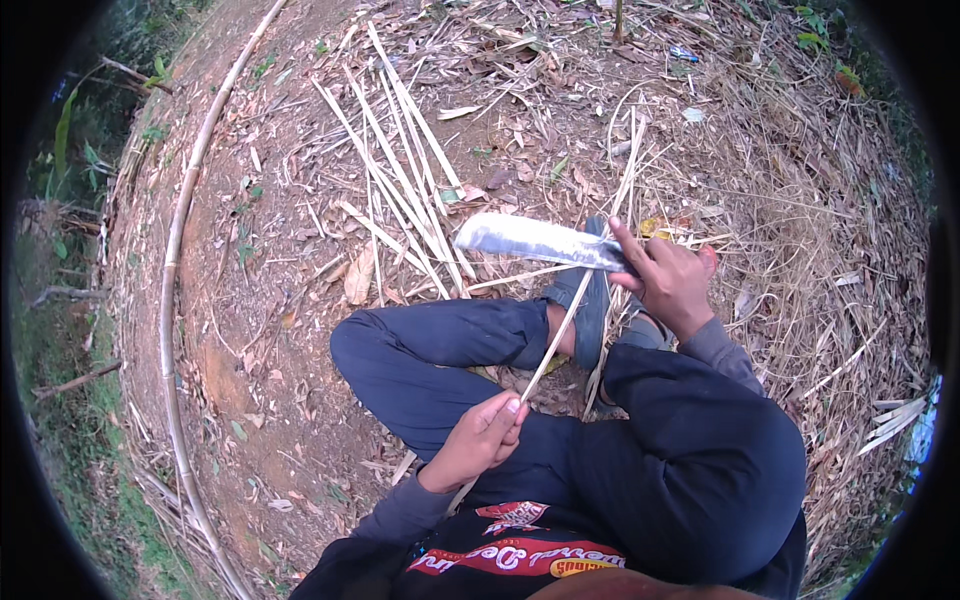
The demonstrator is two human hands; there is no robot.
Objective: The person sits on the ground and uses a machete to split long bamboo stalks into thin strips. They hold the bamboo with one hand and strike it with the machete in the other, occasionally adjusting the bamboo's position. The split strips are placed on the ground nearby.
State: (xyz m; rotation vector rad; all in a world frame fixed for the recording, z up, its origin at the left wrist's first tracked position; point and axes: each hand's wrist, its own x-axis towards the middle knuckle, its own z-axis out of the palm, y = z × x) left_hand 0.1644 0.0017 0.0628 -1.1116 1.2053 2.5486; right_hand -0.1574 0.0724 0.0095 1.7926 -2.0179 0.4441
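My left hand [478, 442] is closed, thumb and fingers pinching a thin pale strip, apparently bamboo [558, 338], above my lap. The strip slants up and right to the machete [540, 242]. My right hand [668, 278] grips that machete near the base of its blade, index finger stretched along it; the handle is mostly hidden by the hand. The broad blade points left, above my sandalled foot [590, 318]. Where strip and blade meet, I cannot tell whether the edge cuts into it. Beyond the blade, pale strips [629, 170] run on upward.
Several split strips [405, 165] lie in a loose pile on the ground ahead, left of centre. A long bamboo pole [172, 270] curves along the left side. Dry leaves and thin shavings [800, 270] cover the ground at right. My bent legs [700, 440] frame the work.
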